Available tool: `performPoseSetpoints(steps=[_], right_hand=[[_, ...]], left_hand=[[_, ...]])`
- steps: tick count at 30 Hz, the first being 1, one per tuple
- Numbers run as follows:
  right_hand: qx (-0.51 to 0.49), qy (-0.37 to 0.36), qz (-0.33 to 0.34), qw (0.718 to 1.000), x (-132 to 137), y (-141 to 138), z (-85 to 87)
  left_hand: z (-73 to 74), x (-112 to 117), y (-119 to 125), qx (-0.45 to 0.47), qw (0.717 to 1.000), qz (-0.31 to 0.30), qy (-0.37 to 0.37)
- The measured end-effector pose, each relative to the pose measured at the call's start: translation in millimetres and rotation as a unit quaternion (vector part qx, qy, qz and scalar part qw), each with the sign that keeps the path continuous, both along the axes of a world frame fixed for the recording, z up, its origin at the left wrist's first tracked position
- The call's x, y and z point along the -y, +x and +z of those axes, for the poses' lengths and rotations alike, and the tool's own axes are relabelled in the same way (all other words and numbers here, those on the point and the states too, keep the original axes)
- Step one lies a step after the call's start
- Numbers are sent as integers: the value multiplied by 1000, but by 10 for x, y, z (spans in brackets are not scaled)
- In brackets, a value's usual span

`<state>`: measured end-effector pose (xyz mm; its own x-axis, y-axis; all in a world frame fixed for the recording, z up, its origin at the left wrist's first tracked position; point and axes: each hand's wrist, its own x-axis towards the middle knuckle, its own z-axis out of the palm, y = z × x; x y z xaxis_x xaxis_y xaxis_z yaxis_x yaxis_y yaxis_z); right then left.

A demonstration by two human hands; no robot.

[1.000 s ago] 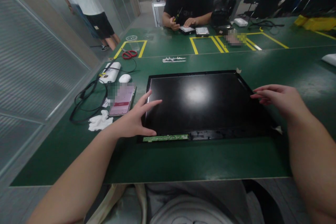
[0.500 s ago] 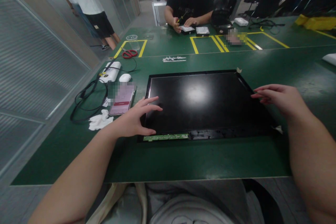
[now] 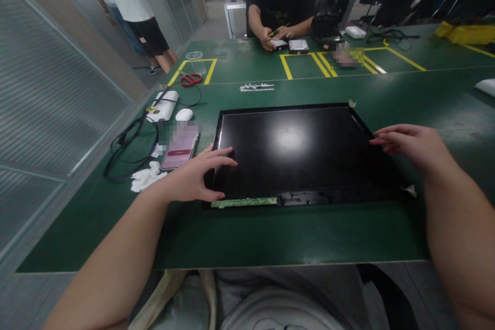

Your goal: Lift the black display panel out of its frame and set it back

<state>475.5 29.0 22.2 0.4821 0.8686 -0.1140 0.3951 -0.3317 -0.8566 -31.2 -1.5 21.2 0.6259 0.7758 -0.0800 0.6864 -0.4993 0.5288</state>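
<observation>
A black flat display panel (image 3: 297, 149) lies face up on the green table (image 3: 270, 237), with a green circuit strip (image 3: 244, 202) along its near edge. My left hand (image 3: 193, 178) rests on the panel's near left corner, fingers spread over the glass and thumb at the near edge. My right hand (image 3: 410, 144) sits at the panel's right edge with fingers stretched out together, touching the frame. Neither hand holds anything.
Left of the panel lie a phone (image 3: 180, 147), a white mouse (image 3: 184, 114), a white power strip (image 3: 162, 106), black cables (image 3: 127, 147) and crumpled white tissue (image 3: 145, 178). Red scissors (image 3: 191, 80) and several screws (image 3: 256, 87) lie farther back. A seated person in black (image 3: 280, 2) works across the table; another person (image 3: 131, 5) stands at the left.
My left hand's fingers have curled in slightly and drawn back toward the panel's corner. My right hand has stayed put. The seated person's hands have shifted over their work.
</observation>
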Motion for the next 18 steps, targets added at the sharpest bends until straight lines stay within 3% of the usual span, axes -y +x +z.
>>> performPoseSetpoints(steps=[14, 18], right_hand=[[20, -2, 10, 1000, 0, 30, -38], [59, -7, 17, 998, -8, 38, -57]], left_hand=[[-14, -9, -14, 5, 1000, 7, -2], [12, 19, 41, 16, 999, 42, 3]])
